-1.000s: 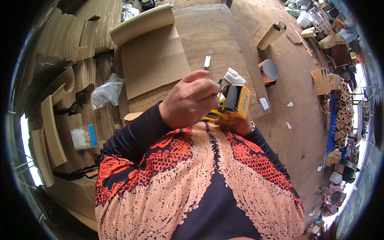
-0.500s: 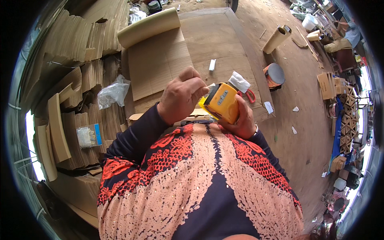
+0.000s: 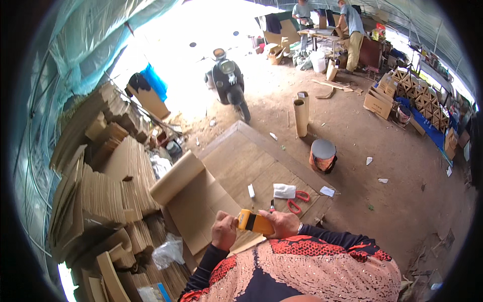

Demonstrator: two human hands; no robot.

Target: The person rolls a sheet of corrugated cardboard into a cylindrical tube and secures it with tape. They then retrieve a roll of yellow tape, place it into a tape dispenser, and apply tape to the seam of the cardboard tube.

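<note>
My right hand (image 3: pixel 285 224) is wrapped round a boxy yellow and black hand tool (image 3: pixel 258 225), holding it in front of my chest at the table's near edge. My left hand (image 3: pixel 224 231) is closed in a pinch at the tool's left end. Whatever is between those fingers is too small to make out. Just beyond the tool lie red-handled scissors (image 3: pixel 295 204), a folded white cloth or tissue (image 3: pixel 284 191) and a small white piece (image 3: pixel 251 191). A partly rolled cardboard sheet (image 3: pixel 201 207) covers the left part of the wooden table (image 3: pixel 246 163).
Stacked cardboard (image 3: pixel 103 194) and a clear plastic bag (image 3: pixel 167 250) are at the left. Right of the table stand a round stool (image 3: pixel 323 151) and a cardboard tube (image 3: pixel 301 118). A motor scooter (image 3: pixel 226 78) is parked beyond it. Two people (image 3: pixel 353 38) stand at a far table.
The view has tilted up, bringing in the scooter and the far people. The tool has turned, its yellow end now toward my left hand. Both hands stay close to it.
</note>
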